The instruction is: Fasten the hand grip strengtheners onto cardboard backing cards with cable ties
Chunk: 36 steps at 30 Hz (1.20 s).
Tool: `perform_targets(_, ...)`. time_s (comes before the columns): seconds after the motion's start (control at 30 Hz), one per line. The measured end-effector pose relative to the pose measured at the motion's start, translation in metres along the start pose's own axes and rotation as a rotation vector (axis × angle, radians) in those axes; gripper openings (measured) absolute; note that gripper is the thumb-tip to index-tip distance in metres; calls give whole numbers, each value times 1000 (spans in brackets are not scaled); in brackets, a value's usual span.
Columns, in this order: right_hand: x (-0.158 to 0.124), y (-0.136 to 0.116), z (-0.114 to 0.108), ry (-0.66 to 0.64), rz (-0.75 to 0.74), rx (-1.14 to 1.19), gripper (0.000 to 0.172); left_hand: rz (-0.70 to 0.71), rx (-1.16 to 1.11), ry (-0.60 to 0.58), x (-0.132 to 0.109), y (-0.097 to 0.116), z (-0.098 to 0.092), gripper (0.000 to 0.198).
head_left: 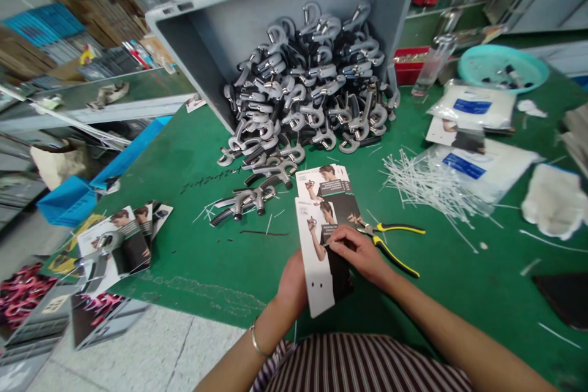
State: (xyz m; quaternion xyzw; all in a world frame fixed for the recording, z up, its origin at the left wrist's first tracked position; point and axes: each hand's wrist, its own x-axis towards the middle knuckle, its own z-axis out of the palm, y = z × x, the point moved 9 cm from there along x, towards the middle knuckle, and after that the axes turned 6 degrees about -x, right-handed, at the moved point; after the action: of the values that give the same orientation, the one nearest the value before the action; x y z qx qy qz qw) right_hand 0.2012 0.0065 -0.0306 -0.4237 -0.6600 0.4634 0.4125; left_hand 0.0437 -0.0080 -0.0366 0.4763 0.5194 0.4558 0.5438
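Note:
My left hand (291, 285) grips the left edge of a printed backing card (319, 269) held over the front of the green table (206, 257). My right hand (361, 251) is closed in a pinch on the card's face, with something thin and white between the fingertips that I cannot name. A second card (327, 184) lies just beyond. Yellow-handled pliers (395, 242) rest on the table right of my right hand.
A heap of grey hand grippers (312, 86) fills a grey bin at the back, with a few loose ones (248, 199) nearer. White cable ties (427, 187) are scattered to the right, beside plastic bags (478, 104), a white glove (554, 199) and a teal basin (503, 67). Packaged cards (114, 245) lie at left.

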Motion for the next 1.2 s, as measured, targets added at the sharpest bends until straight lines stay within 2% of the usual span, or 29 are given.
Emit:
perform_targets(0.13, 2, -1, 0, 7, 22, -15, 15, 56, 144, -160, 1, 4, 12, 9)
perform_targets(0.27, 5, -12, 3, 3, -11, -44, 15, 79, 216, -178, 1, 16, 11, 10)
perform_targets(0.4, 7, -17, 7, -2, 2, -26, 13, 158, 404, -219, -3, 34, 12, 9)
perform_targets(0.53, 9, -18, 12, -32, 8, -39, 10, 228, 526, -278, -6, 40, 11, 11)
perform_targets(0.63, 10, -18, 10, -7, 20, -45, 9, 255, 539, -264, -9, 42, 7, 16)
perform_targets(0.77, 10, -20, 12, 7, -3, -97, 7, 256, 470, -187, -11, 46, -4, 24)
perform_targets(0.97, 9, -17, 17, -12, -22, -171, 8, 175, 377, -174, -2, 38, -13, 12)
perform_targets(1.2, 9, -14, 18, -27, 12, -138, 11, 178, 361, -97, -2, 36, -25, 12)
